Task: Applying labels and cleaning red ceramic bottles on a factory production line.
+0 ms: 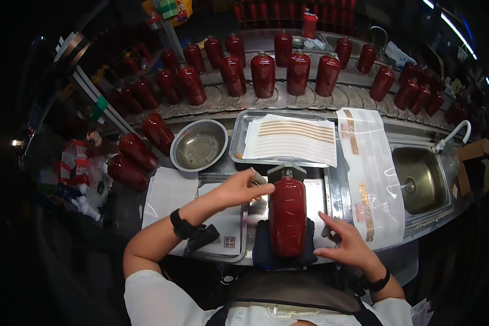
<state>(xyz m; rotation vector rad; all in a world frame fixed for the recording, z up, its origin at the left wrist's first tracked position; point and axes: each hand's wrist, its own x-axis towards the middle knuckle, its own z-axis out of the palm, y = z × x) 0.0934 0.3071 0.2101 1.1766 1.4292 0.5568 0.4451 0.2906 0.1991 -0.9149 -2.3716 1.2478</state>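
A glossy dark red bottle [288, 217] lies on its back in front of me, its neck pointing away. The neck rests in a grey metal holder [287, 169], and a folded dark blue cloth [262, 247] sits under the body. My left hand [243, 188] is by the bottle's left shoulder, thumb stretched toward it; whether it touches cannot be made out. Something grey covers a fingertip of that hand. To the right of the bottle, my right hand [345, 242] is open, thumb and fingers apart, clear of the glass; a dark covering shows on one finger.
Beyond the bottle, a metal tray [238, 157] carries white sheets with gold strips [296, 130]. A steel bowl [199, 145] stands left of it. Printed sheets [372, 179] lie right, beside a sink [418, 179]. Several red bottles [263, 75] stand on a conveyor [277, 100] behind.
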